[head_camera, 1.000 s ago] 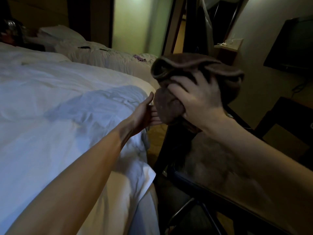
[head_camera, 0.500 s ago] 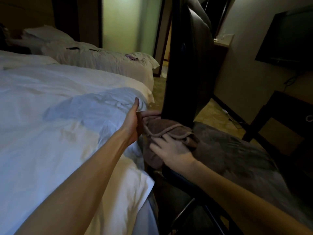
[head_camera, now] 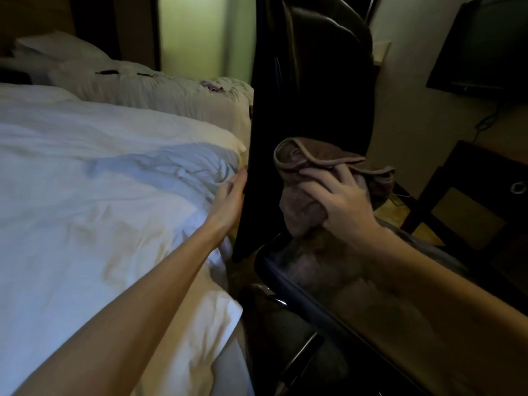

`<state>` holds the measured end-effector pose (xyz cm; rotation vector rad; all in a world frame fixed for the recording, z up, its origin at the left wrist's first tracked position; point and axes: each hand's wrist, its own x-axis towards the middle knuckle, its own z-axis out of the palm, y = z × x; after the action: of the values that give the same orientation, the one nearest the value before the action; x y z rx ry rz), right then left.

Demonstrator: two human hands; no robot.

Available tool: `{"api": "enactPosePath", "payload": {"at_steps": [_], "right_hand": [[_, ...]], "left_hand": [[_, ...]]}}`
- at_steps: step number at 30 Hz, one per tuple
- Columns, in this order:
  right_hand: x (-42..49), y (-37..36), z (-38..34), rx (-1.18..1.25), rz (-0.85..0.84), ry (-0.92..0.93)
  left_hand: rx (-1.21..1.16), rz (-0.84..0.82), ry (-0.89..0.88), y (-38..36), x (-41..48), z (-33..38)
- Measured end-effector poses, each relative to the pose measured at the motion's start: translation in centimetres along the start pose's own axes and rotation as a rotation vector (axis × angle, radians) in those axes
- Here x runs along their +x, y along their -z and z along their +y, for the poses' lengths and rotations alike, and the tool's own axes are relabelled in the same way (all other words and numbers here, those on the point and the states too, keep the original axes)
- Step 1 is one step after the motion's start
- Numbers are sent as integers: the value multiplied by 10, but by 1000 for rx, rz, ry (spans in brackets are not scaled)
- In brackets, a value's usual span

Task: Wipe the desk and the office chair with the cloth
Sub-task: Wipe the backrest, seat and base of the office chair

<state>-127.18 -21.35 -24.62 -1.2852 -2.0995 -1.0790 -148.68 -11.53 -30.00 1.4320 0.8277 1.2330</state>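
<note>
Against the black chair backrest (head_camera: 314,90), bunched brown cloth (head_camera: 320,155) is pressed by the clutching right grip (head_camera: 340,201); edge clasped by left grip (head_camera: 230,201); overlapping strokes advised.

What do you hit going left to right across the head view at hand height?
bed → left hand → chair back → cloth, with the right hand on it → dark table
</note>
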Motion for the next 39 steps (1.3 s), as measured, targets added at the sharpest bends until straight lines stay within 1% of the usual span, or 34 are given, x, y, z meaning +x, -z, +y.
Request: {"api": "enactPosePath", "payload": {"at_steps": [2, 4, 7, 9, 10, 12, 16, 18, 22, 25, 28, 31, 34, 37, 39], "right_hand": [[8, -6, 9, 21, 38, -68], [15, -20, 9, 45, 52, -122], [23, -46, -8, 48, 47, -271], [21, -65, -23, 54, 25, -364], [18, -72, -30, 64, 18, -379], [8, -83, -30, 63, -14, -324], [-18, -91, -1, -33, -128, -40], [-32, -89, 16, -25, -143, 5], [-52, -78, 50, -27, -137, -75], [-58, -68, 72, -23, -145, -115], [-67, -59, 82, -19, -151, -148], [-85, -53, 87, -36, -223, -164], [-100, -50, 89, -26, -306, -175], [-103, -49, 88, -6, -303, -234], [-98, -50, 86, 11, -291, -269]], "left_hand": [[21, 36, 9, -11, 2, -1], [-21, 41, 27, -17, 7, -4], [-222, -36, 73, -17, 18, -6], [-280, -75, 106, -12, 26, -7], [-281, -76, 121, -10, 28, -7], [-262, -54, 127, -9, 34, -10], [-215, -21, 128, -15, 53, -16], [-197, -31, 122, -22, 58, -15], [-239, -59, 117, -35, 76, -16], [-222, 0, 116, -43, 94, -15], [-237, 71, 174, -54, 107, -10], [-221, 104, 196, -63, 117, -16], [-120, 78, 193, -65, 116, -26], [12, 149, 237, -65, 110, -34], [64, 144, 247, -65, 109, -38]]}}
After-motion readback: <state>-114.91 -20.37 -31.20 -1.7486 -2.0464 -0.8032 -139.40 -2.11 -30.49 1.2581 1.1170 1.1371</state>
